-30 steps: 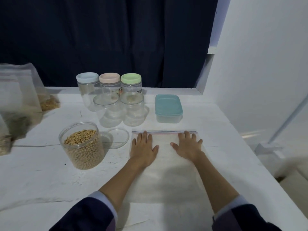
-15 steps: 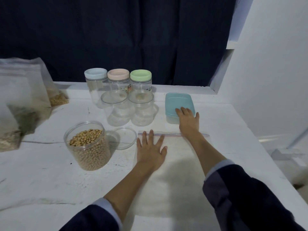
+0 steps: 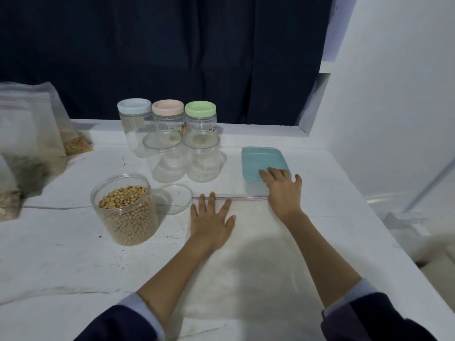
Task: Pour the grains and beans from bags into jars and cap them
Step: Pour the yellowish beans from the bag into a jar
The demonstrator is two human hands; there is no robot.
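Fingers (image 3: 272, 174) on smooth teal plastic lid (image 3: 261, 159)

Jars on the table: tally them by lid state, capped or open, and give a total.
Capped with coloured lids: 3, blue lid, pink lid, green lid
Capped with clear lids: 2, left, right
Open: 1, the soybean jar, its clear lid lying beside it
Total: 6 jars

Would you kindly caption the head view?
Left hand flattens empty bag; right hand touches teal box.
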